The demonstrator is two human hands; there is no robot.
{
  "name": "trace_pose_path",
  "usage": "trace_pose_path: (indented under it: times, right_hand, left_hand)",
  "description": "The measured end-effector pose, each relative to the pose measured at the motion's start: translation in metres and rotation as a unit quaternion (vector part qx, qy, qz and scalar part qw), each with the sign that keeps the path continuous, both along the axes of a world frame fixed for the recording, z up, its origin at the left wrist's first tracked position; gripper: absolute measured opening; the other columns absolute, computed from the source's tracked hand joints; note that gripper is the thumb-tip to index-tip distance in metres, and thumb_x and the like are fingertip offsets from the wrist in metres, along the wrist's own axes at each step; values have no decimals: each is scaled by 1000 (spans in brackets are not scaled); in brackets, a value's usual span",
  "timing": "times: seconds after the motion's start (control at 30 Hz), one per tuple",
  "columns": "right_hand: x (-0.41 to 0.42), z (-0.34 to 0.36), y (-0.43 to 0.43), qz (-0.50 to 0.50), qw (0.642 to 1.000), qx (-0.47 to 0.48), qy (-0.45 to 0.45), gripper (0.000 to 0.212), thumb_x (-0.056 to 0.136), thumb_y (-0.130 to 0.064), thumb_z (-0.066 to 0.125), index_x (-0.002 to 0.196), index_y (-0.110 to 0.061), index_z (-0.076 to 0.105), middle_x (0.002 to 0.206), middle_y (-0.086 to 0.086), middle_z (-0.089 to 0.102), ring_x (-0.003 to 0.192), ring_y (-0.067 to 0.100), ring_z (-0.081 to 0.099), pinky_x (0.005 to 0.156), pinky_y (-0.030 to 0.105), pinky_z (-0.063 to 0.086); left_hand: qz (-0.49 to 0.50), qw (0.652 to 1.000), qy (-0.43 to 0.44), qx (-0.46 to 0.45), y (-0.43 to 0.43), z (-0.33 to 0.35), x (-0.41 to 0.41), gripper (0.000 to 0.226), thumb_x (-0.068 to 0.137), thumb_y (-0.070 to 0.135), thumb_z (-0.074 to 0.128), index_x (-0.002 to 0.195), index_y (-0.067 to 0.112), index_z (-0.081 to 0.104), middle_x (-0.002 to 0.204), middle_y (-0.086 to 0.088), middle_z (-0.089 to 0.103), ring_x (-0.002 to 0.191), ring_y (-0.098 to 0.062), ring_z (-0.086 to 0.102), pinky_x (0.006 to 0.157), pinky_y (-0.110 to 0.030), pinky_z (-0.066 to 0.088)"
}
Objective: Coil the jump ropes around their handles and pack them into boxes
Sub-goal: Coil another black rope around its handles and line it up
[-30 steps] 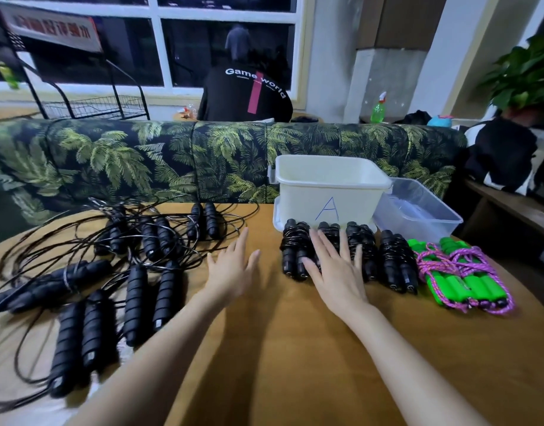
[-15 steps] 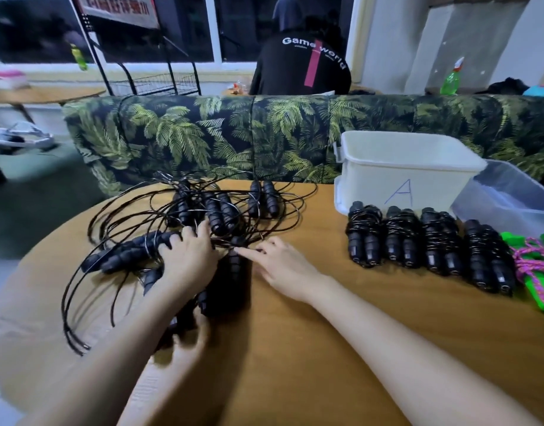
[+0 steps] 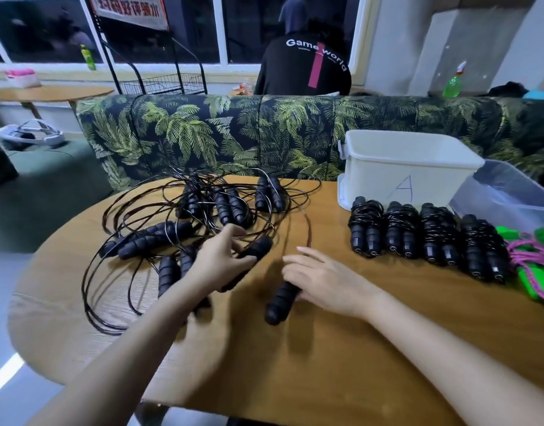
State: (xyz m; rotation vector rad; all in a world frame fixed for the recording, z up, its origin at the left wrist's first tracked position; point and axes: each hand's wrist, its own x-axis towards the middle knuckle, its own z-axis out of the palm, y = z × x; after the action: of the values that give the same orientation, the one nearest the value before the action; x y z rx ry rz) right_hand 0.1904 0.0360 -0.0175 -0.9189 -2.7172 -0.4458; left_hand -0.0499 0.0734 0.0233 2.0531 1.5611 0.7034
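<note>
Table: a rounded wooden table point(image 3: 295, 379). Its curved edge runs below both forearms and out past the left fingers. There is bare wood between the two hands and from the wrists back to the near edge.
Sofa: a palm-print sofa back point(image 3: 264, 133) lies along the far table edge, beyond all the fingertips.
Tangle: uncoiled black jump ropes point(image 3: 203, 207) lie just beyond and left of the left fingers, with cords looping out near the left rim.
White box: a box marked A point(image 3: 403, 158) stands beyond and right of the right fingertips, at the far edge.
Clear box: a see-through box point(image 3: 510, 198) sits further right, cut off by the frame.
Coiled ropes: four black bundles point(image 3: 424, 235) form a row right of the right fingers, in front of the white box.
Green ropes: green handles with pink cord point(image 3: 532, 265) are partly cut off at the right.
Left hand: the left hand point(image 3: 218, 262) has thumb and fingers curled round a black handle point(image 3: 258, 247) at the tangle's edge.
Right hand: the right hand point(image 3: 326, 281) lies over the top of a second handle point(image 3: 280, 302), with the fingers fairly straight. The thumb is hidden, so it is unclear whether the hand grips the handle.
Hard to see: a thin cord beyond the right fingertips is blurred.
</note>
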Motion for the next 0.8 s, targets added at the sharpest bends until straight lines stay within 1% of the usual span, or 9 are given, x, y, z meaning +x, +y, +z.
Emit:
trace_pose_path:
  times: [0.13, 0.17, 0.23, 0.37, 0.47, 0.53, 0.6, 0.7, 0.8]
  right_hand:
    - [46, -2, -54, -68, 998, -4, 13, 34, 98, -51, 44, 111, -21, 55, 103, -6, 61, 88, 12, 62, 103, 43, 46]
    - [55, -4, -65, -82, 996, -6, 31, 37, 98, -54, 45, 110, -22, 58, 101, -6, 60, 85, 12, 61, 98, 40, 48]
    - [64, -7, -82, -106, 991, -1, 84, 41, 96, -57, 48, 107, -21, 64, 99, -5, 59, 82, 11, 58, 90, 35, 46]
    - [58, -17, -95, -155, 975, -22, 160, 44, 87, -60, 59, 105, -20, 65, 100, -7, 60, 89, 11, 57, 86, 30, 41]
    - [56, -20, -99, -192, 958, -87, 192, 57, 78, -69, 59, 112, -24, 61, 110, -13, 59, 104, 8, 49, 91, 24, 32]
    - [68, -18, -103, -235, 934, -130, 235, 66, 72, -77, 57, 117, -29, 59, 115, -21, 54, 111, 0, 40, 93, 21, 26]
    - [89, -17, -105, -275, 918, -154, 239, 71, 66, -84, 53, 117, -35, 59, 116, -29, 49, 114, -7, 32, 93, 22, 24]
    - [111, -19, -104, -279, 908, -221, 223, 64, 61, -83, 56, 108, -40, 62, 114, -38, 46, 114, -12, 28, 96, 24, 23]
    - [117, -27, -101, -260, 907, -213, 255, 54, 64, -80, 54, 99, -41, 66, 108, -36, 53, 114, -9, 35, 96, 25, 25]
  left_hand:
    - [-129, 984, -98, -69, -19, -19, 38, 36, 81, 16, 79, 109, 25, 57, 97, 1, 65, 79, -19, 64, 74, -37, 54]
    - [-160, 977, -115, -76, -23, -25, 48, 35, 82, 13, 79, 105, 28, 57, 98, 0, 66, 82, -18, 65, 77, -38, 55]
    - [-215, 969, -105, -58, -28, -34, 66, 34, 83, 11, 78, 102, 30, 58, 99, 3, 66, 82, -4, 62, 78, -27, 53]
    - [-274, 959, -55, -43, -34, -40, 88, 27, 86, 11, 74, 107, 24, 62, 103, 15, 66, 87, 7, 58, 80, -10, 44]
    - [-271, 962, -31, -21, -37, -43, 79, 21, 92, 30, 68, 112, 30, 64, 107, 22, 65, 99, 9, 59, 86, -13, 45]
    - [-258, 966, -25, -28, -44, -44, 63, 43, 86, 59, 62, 122, 37, 61, 121, 20, 63, 112, 7, 55, 94, -18, 45]
    - [-260, 963, -49, -54, -53, -46, 44, 63, 76, 71, 62, 131, 42, 54, 131, 19, 57, 123, 7, 49, 99, -15, 41]
    - [-272, 957, -85, -55, -64, -55, 28, 73, 71, 66, 73, 136, 42, 49, 133, 12, 57, 127, -3, 50, 104, -16, 38]
    - [-279, 953, -111, -49, -66, -64, 27, 72, 71, 61, 78, 134, 40, 51, 132, 11, 59, 127, -7, 52, 105, -16, 38]
